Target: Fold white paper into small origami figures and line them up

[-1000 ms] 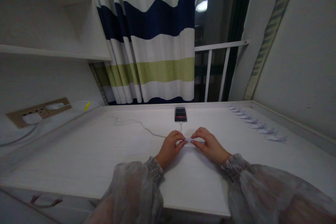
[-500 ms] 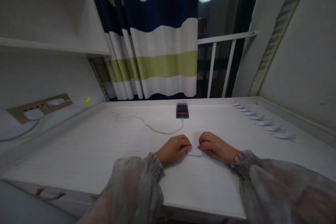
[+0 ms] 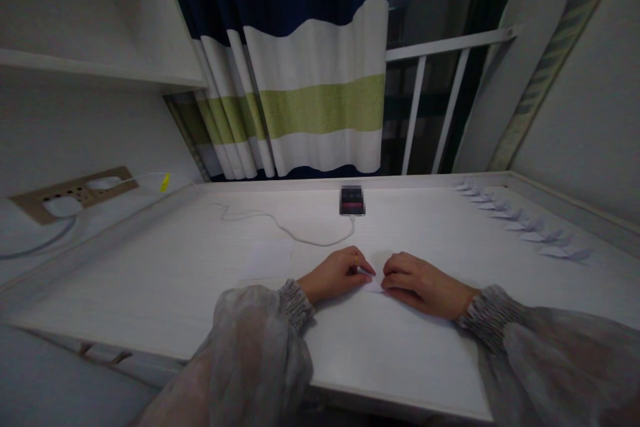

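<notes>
A small white piece of paper (image 3: 375, 285) lies flat on the white desk (image 3: 200, 280), between my two hands. My left hand (image 3: 337, 273), with a ring on one finger, presses its fingertips on the paper's left edge. My right hand (image 3: 417, 281) lies palm down with its fingertips on the paper's right edge. Both wrists rest on the desk in sheer grey sleeves. Most of the paper is hidden under my fingers.
A stack of white paper squares (image 3: 271, 258) lies left of my hands. A small dark device (image 3: 352, 200) with a white cable (image 3: 280, 227) sits further back. A row of several folded paper shapes (image 3: 520, 226) lines the right side. A power strip (image 3: 70, 193) is at far left.
Both hands came down from pinching the paper just above the desk to pressing it flat. The view has tilted downward and shifted slightly.
</notes>
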A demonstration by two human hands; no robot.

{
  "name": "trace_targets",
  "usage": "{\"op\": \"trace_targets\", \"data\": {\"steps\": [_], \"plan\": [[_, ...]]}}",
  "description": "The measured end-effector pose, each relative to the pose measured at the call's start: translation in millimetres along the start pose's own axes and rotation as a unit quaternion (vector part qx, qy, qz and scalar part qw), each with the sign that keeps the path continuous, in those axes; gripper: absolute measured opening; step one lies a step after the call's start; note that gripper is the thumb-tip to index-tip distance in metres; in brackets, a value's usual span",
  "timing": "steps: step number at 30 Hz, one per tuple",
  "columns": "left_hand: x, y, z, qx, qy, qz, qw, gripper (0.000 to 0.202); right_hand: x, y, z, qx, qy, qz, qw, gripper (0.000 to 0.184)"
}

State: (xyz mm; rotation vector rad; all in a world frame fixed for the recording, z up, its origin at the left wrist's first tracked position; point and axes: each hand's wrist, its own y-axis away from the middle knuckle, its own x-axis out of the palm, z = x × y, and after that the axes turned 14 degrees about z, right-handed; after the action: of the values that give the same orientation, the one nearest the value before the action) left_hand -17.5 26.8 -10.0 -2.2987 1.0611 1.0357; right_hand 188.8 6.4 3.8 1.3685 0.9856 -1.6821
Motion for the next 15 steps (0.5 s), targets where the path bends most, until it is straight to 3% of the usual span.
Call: {"op": "trace_targets", "data": {"steps": [8,15], "plan": [[-7.6,0,4,0.014,-0.015,0.051,0.998,0.018,1,-1,-1,0.036,-0.144,-0.009,0.989,0.017],[-11.0,0,0,0.003,-0.022,0.075,0.997,0.016,6,-10,-1,0.117,-0.234,-0.031,0.965,0.021]]}}
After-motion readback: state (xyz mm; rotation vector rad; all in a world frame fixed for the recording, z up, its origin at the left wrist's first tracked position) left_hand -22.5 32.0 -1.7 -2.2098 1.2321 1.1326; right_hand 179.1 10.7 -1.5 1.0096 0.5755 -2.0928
